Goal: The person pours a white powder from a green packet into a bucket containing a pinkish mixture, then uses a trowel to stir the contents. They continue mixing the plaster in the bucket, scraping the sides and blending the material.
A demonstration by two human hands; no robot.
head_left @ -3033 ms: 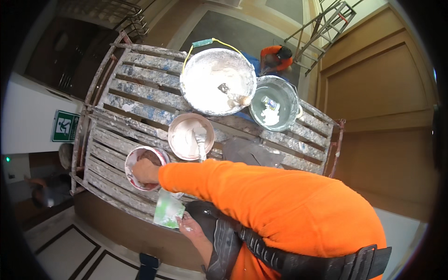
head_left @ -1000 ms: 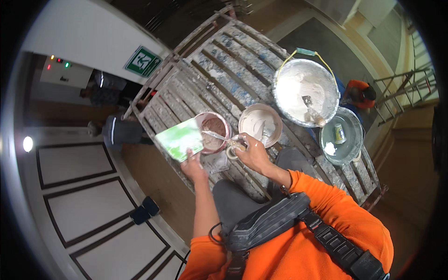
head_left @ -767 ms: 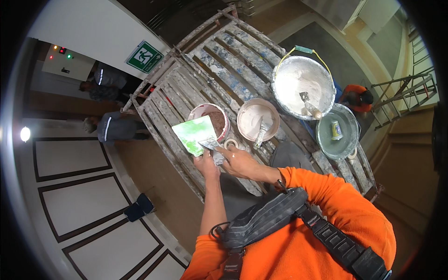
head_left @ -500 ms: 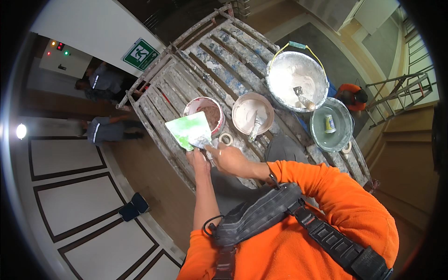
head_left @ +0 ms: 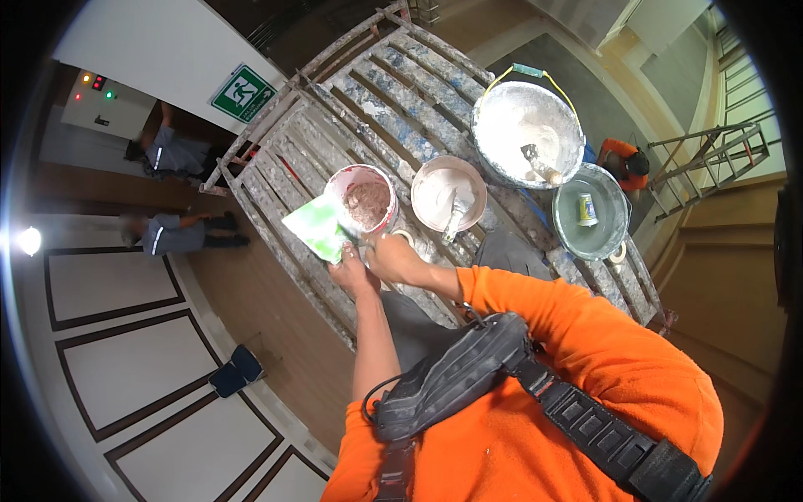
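My left hand [head_left: 353, 274] grips the lower edge of a flat green board [head_left: 316, 227] smeared with white, held tilted beside a red-rimmed bucket [head_left: 383, 224] of brownish paste. Just right of it, my right hand [head_left: 395, 258] is closed at the board's right edge, below that bucket. Between its fingers is a putty knife, now mostly hidden by the hand and the board. A roll of tape [head_left: 405, 237] lies partly behind the right hand. Beyond it stands a tub of pale compound [head_left: 428, 199] with a spatula [head_left: 455, 219] resting in it.
All this sits on a paint-splashed slatted platform [head_left: 372, 105]. A large bucket [head_left: 493, 159] of white material and a grey bucket of water [head_left: 570, 230] stand at right. A stepladder [head_left: 711, 159] and a person in orange [head_left: 623, 163] are beyond; two people in grey [head_left: 176, 233] are at left.
The green board has moved left and tilts more steeply. My right hand has come up closer to the brown-paste bucket, and the putty knife blade, seen on the board before, is largely hidden.
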